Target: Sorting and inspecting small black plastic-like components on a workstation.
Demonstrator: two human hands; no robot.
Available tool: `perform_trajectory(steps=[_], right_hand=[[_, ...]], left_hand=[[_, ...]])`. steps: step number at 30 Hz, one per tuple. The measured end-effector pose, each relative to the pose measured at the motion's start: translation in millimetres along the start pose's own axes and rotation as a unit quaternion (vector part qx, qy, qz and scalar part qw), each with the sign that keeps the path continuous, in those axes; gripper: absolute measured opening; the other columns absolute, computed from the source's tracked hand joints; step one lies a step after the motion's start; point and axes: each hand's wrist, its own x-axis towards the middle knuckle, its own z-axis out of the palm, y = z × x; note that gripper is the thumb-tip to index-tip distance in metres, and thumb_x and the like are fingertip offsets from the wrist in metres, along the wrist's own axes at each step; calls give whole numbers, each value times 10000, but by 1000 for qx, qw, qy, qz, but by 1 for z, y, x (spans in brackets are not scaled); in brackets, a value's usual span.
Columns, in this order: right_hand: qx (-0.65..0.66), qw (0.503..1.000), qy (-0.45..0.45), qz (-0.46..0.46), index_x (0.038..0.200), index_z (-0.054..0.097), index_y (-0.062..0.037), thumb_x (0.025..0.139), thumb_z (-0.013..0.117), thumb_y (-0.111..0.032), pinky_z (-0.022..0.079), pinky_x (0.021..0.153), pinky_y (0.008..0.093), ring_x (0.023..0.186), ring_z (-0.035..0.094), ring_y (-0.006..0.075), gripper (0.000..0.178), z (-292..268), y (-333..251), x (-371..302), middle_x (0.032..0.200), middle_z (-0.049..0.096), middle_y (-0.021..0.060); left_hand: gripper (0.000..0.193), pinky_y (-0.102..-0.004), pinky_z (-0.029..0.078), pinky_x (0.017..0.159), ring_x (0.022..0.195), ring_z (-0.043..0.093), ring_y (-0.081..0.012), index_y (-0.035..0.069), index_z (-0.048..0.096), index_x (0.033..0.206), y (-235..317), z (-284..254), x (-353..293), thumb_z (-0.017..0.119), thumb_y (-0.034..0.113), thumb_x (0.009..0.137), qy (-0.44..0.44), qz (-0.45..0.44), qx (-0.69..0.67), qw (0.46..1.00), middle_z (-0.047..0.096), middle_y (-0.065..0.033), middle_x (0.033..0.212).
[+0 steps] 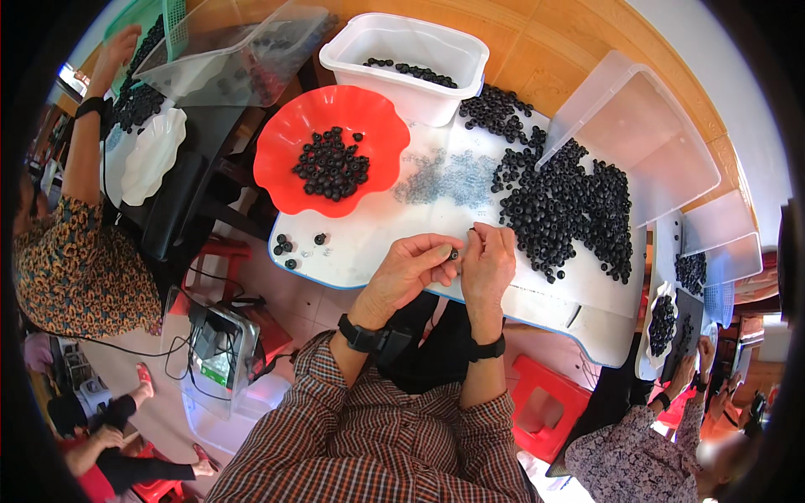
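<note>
My left hand (411, 267) is closed, pinching a small round black piece (454, 253) between thumb and fingertips. Close beside it, above the table's front edge, my right hand (489, 264) has its thumb and fingers pressed together; what they hold is too small and hidden to name. Beyond the hands lies a spread of tiny clear parts (457, 178). To the right is a large heap of loose black round pieces (545, 210). A red scalloped bowl (272, 159) at the left holds several similar pieces, and a few more (285, 246) sit near the table's left corner.
A white tub (402, 32) with black pieces stands at the back. A clear plastic bin (662, 138) lies tipped at the right behind the heap. Red stools (545, 407) stand below the table. People work at tables on both sides, one with a patterned sleeve (80, 218).
</note>
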Motion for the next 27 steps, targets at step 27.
perform_trajectory(steps=[27], right_hand=[[433,887,-101,122,990,661,5,835,666,48,473,748,220,818,583,90,161,-30,-5,-28,935,595,28]], left_hand=[[228,-228,507,666,718,599,-110,-28,633,1138,-7,11,0,568,90,955,62,16,-7,998,640,-58,833]])
